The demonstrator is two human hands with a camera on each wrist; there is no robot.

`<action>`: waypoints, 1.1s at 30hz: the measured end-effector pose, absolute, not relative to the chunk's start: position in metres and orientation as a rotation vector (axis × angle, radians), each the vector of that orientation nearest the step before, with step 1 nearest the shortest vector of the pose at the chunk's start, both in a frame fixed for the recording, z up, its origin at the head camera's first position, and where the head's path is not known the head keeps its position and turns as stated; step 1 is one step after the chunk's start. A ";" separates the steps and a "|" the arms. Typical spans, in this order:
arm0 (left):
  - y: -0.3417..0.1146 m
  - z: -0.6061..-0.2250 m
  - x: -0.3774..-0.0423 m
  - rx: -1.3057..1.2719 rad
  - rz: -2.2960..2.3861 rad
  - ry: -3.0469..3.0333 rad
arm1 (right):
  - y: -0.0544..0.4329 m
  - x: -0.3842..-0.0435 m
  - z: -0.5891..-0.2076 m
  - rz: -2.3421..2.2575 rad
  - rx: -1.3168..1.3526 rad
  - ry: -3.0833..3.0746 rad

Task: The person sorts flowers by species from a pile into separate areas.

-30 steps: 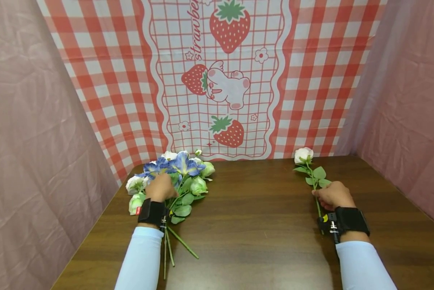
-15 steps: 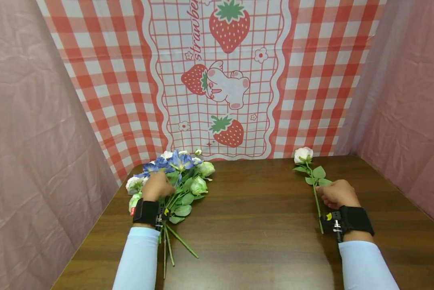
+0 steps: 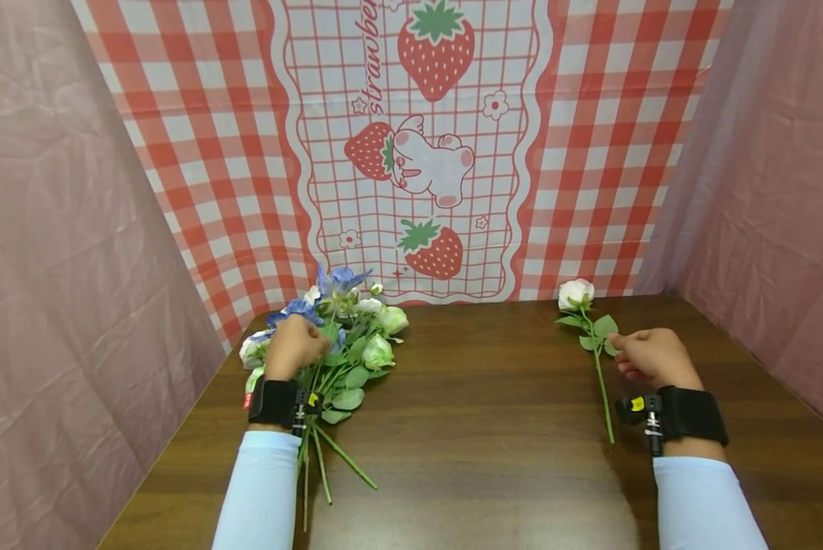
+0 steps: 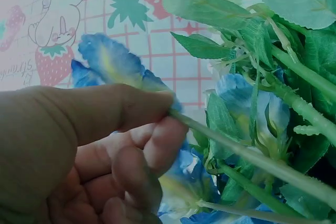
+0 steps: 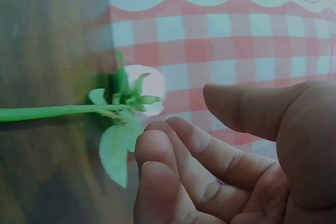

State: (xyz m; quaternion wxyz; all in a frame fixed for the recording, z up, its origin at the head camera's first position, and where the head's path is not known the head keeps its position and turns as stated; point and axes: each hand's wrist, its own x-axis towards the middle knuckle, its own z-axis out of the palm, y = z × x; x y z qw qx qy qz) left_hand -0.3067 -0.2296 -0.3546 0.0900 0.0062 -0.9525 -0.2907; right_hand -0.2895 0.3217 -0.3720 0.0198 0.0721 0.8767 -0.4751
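Head view, brown table (image 3: 473,428), checked cloth (image 3: 593,153), left grip (image 3: 295,347) pinching blue flower (image 3: 341,281), right grip (image 3: 655,357) apart

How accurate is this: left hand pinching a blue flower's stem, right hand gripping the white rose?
One slip: the right wrist view shows the right hand empty beside the white rose. The left hand does pinch a blue flower's stem.

Pale glare on desk (image 3: 508,504); soft shadow beside my right sleeve (image 3: 707,504); white rose (image 5: 153,90) soft-focus in hazy right wrist view.
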 end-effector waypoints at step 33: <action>-0.194 -0.336 -0.299 -0.186 -1.203 -2.429 | 0.276 -0.281 -0.331 -1.541 -0.144 2.773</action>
